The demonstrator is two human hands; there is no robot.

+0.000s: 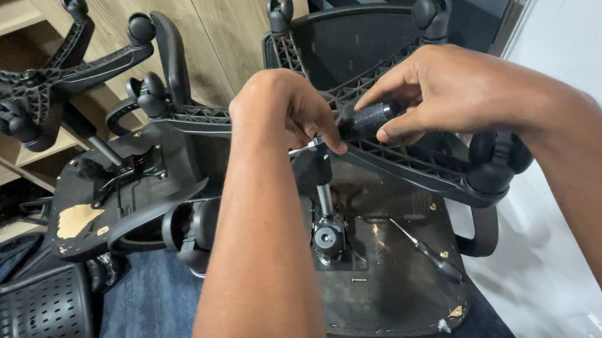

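- There is only one view, from the camera on my head, so no second view shares any part of the scene.
- It looks forward and steeply down over my forearms, which enter from the bottom edge and meet near the middle of the frame.
- It sits close: my left hand (288, 114) and right hand (449, 90) fill the centre, just above the upturned chair base (404, 158).
- Below and beyond them it takes in the blue floor (146, 327) at the bottom.
- Toward the top it faces the wooden cabinet (226, 20); a second overturned chair (94, 191) lies at the left, a white wall (591, 19) at the right.
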